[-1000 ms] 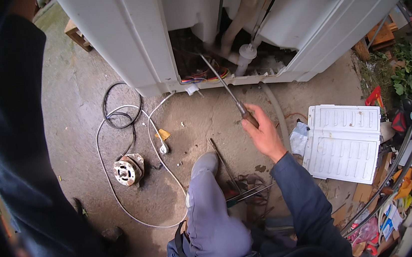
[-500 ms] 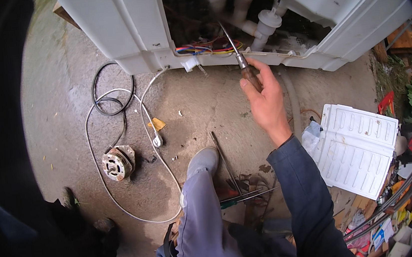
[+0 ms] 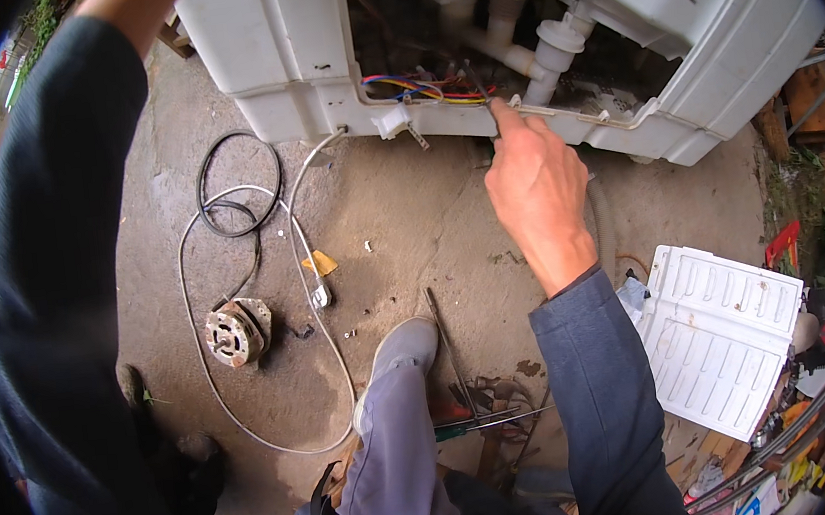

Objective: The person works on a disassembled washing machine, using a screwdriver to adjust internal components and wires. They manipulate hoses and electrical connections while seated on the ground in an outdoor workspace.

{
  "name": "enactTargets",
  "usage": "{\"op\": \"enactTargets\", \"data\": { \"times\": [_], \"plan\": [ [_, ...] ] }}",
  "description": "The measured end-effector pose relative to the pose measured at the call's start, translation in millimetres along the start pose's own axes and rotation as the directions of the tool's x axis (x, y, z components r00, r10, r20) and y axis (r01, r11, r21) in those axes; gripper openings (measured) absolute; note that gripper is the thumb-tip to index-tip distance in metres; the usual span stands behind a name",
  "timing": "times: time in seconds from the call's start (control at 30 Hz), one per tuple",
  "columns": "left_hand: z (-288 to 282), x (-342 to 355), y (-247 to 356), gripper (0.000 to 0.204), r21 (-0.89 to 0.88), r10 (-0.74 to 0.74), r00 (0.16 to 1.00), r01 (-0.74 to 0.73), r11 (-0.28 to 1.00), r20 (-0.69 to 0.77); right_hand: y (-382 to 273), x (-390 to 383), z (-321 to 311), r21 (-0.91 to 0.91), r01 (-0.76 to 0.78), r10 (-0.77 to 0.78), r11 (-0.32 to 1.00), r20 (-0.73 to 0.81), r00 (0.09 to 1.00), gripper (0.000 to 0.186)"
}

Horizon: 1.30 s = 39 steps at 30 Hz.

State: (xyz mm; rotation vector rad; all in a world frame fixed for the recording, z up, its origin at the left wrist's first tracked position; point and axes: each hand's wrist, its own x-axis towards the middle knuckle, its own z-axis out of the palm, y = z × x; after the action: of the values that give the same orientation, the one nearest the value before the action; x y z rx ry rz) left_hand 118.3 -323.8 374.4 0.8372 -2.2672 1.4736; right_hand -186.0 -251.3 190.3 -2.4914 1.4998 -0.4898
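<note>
A white plastic appliance body point(image 3: 270, 51) stands with an open lower cavity holding white pipes, a cylindrical fitting point(image 3: 556, 51) and coloured wires point(image 3: 415, 86). My right hand point(image 3: 535, 179) grips a screwdriver, back of the hand upward; the handle is mostly hidden, and the dark shaft point(image 3: 474, 78) points into the opening beside the wires. My left hand point(image 3: 143, 6) reaches to the top edge at left, near the appliance's upper corner; its fingers are out of frame.
A rusty motor point(image 3: 236, 331), coiled cables point(image 3: 234, 135) and loose tools point(image 3: 470, 417) lie on the concrete point(image 3: 399, 229). A ribbed white panel point(image 3: 714, 346) lies right, beside clutter. My shoe point(image 3: 407, 344) is below. Wooden pieces point(image 3: 809, 105) lie behind at right.
My right hand has moved up with the screwdriver, turning so its back covers the handle. My left hand, out of sight half a second ago, shows again at top left.
</note>
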Motion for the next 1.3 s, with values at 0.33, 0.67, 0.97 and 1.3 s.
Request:
{"op": "enactTargets", "data": {
  "times": [0.33,0.67,0.97,1.3],
  "plan": [
    [5.0,4.7,12.4,0.048,-0.136,0.065,0.912,-0.010,0.991,0.405,-0.8,12.3,-19.8,0.085,-0.078,0.069,0.993,0.099,0.993,0.040],
    [2.6,19.1,12.4,0.046,0.098,-0.003,0.731,-0.088,0.991,0.682,-25.0,30.8,-50.8,0.848,-0.350,0.121,0.397,0.330,0.936,0.059],
    [5.0,29.4,11.6,0.045,0.168,-0.102,0.599,-0.054,0.984,0.794,-58.2,106.1,16.1,0.861,0.019,0.072,0.508,-0.065,0.995,0.062],
    [6.4,32.6,9.9,0.042,0.191,-0.120,0.602,-0.056,0.980,0.789,-74.7,170.1,28.8,0.822,-0.125,0.201,0.556,0.013,0.979,0.021]
  ]
}}
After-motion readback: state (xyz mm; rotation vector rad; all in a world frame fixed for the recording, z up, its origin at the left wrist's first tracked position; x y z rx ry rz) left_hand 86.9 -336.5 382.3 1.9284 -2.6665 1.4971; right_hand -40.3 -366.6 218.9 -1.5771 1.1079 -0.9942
